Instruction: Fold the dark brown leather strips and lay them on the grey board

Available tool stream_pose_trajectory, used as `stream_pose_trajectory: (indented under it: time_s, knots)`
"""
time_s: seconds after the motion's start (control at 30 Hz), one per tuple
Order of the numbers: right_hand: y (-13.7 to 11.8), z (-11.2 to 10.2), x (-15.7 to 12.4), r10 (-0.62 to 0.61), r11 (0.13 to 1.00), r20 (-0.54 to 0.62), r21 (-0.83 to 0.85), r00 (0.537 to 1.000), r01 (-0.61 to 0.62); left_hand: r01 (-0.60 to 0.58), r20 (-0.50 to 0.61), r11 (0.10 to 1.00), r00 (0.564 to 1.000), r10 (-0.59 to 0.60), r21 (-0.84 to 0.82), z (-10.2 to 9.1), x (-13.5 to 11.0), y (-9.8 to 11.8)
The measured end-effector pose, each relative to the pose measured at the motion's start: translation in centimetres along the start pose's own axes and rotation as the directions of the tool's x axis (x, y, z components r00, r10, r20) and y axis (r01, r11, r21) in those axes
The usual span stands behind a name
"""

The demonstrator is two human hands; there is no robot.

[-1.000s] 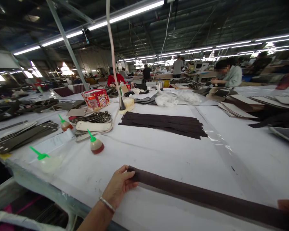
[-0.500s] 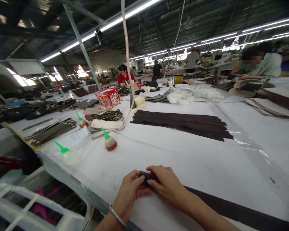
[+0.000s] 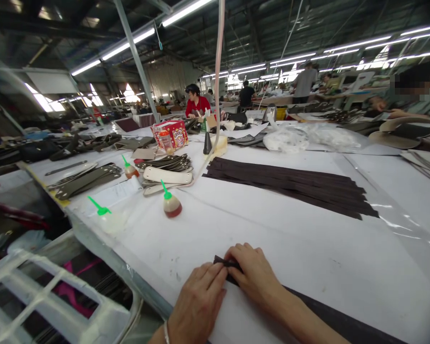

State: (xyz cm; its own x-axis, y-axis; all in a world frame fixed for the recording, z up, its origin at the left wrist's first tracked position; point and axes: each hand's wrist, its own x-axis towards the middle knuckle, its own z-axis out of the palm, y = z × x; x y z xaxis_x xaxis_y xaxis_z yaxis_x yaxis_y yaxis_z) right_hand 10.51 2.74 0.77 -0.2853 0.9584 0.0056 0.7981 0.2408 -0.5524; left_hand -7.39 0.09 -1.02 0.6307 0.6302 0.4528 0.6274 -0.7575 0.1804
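Observation:
A long dark brown strip lies along the near edge of the white table, running off to the right. Both hands rest on its left end. My left hand lies palm down with fingers stretched toward the strip's tip. My right hand presses flat on the strip's end, fingers together and extended, covering most of the tip. Neither hand grips anything that I can see.
A stack of dark strips lies mid-table. Green-capped glue bottles, cut leather pieces and a red box sit to the left. A white crate stands below the table edge. Other people work at far tables.
My left hand let go of its pinch on the strip's end and now lies flat. My right hand flattened onto the tip. The view shifted left.

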Motion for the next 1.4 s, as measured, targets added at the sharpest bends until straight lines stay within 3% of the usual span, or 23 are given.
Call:
stream_pose_trajectory:
  time_s: [0.13,0.57,1.03,1.4]
  knots:
    - [0.1,-0.2,0.1,-0.045,0.999,0.016,-0.005,0.999,0.046,0.007,0.050,0.996,0.999,-0.012,0.090,0.1,-0.7,-0.9]
    - [0.8,0.3,0.2,-0.113,0.992,0.015,0.056,0.994,0.112,-0.033,0.177,0.994,0.984,0.015,0.101,-0.9,-0.9,-2.0]
    - [1.1,1.0,-0.5,-0.218,0.973,-0.053,0.062,0.974,0.221,-0.054,0.203,0.991,0.979,0.028,0.125,-1.3,-0.8,-2.1]
    - [0.9,1.5,-1.6,-0.339,0.935,-0.072,-0.136,0.938,0.327,-0.050,0.228,0.991,0.973,0.020,0.127,-1.4,-0.7,-2.1]
